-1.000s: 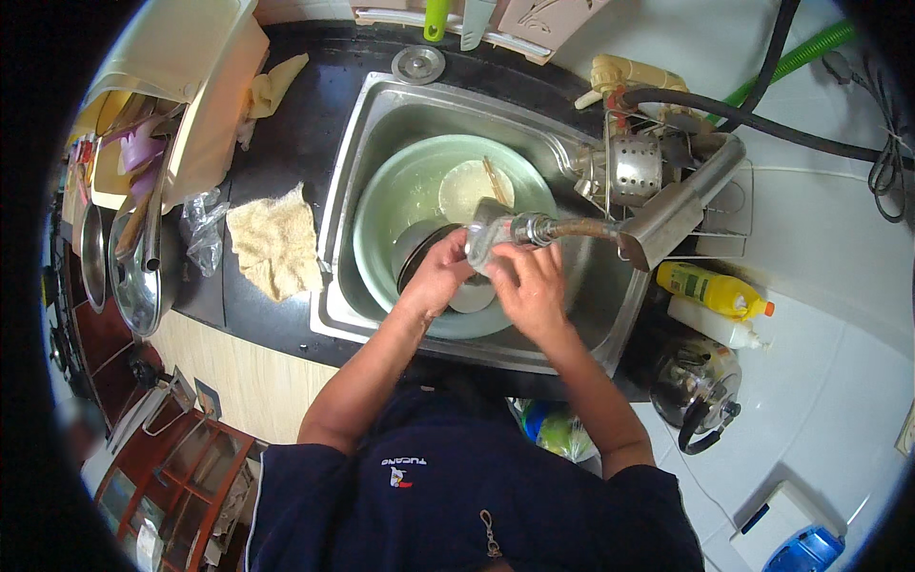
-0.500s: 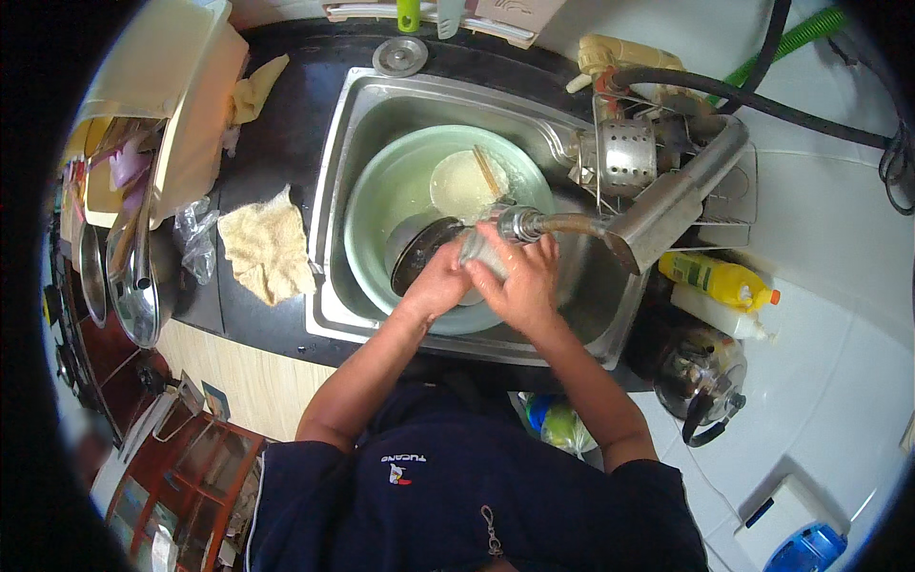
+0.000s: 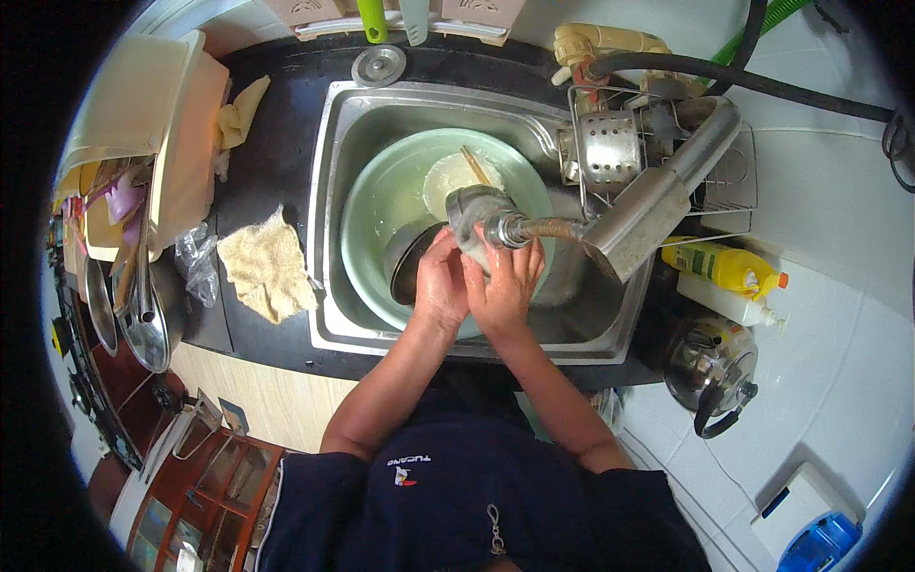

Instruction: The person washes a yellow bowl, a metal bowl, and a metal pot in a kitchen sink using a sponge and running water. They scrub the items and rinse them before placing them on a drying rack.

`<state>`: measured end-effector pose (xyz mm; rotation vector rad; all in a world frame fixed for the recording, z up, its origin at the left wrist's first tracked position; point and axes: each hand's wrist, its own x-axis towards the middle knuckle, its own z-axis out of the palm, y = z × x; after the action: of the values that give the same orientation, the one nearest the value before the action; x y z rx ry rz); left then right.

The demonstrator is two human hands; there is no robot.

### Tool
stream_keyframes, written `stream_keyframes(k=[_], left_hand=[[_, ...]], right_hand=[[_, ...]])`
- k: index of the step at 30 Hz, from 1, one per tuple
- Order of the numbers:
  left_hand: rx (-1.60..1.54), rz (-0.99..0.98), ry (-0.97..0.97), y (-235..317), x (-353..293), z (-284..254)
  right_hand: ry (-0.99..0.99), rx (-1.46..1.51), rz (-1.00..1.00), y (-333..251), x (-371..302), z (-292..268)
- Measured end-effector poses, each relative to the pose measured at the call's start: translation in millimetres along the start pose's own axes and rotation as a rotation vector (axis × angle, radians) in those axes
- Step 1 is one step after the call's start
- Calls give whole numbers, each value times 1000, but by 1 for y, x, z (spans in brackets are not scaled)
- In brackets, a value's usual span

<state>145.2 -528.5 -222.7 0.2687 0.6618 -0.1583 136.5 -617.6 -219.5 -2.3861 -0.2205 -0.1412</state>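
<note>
Both my hands are together over a pale green basin (image 3: pixel 357 214) in the steel sink. Between them is a wet grey cloth (image 3: pixel 469 208), which spreads up past my fingertips beside the faucet spout (image 3: pixel 509 229). My left hand (image 3: pixel 441 286) grips the cloth from the left. My right hand (image 3: pixel 505 281) closes on it from the right, its fingers partly behind the spout. In the basin, a dark-rimmed pot (image 3: pixel 408 262) lies tilted beside my left hand. Farther back, a pale bowl (image 3: pixel 446 181) sits with chopsticks (image 3: pixel 474 164) in it.
Left of the sink (image 3: pixel 329 315) lie a beige cloth (image 3: pixel 267 265) and a plastic bag (image 3: pixel 197 265). A cream rack (image 3: pixel 186 143) holds utensils. On the right stand a wire rack (image 3: pixel 724 195) and a kettle (image 3: pixel 710 362), with a yellow bottle (image 3: pixel 729 269) lying between them.
The grey cloth, bunched in my hands before, now stretches farther up and shows more. My hands have turned more upright, their fingers pointing away from me. The view has shifted slightly.
</note>
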Motion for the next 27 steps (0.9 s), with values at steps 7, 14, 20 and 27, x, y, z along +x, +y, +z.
stream_keyframes(k=[7, 14, 20, 27], left_hand=[[-49, 110, 145, 2, 4, -8], [-39, 117, 98, 9, 5, -8], [-40, 105, 79, 11, 2, -13], [22, 99, 2, 10, -5, -3]], right_hand=[[217, 478, 275, 17, 7, 6], [154, 305, 74, -8, -6, 8], [266, 404, 146, -5, -5, 8], [313, 1280, 755, 19, 7, 9]])
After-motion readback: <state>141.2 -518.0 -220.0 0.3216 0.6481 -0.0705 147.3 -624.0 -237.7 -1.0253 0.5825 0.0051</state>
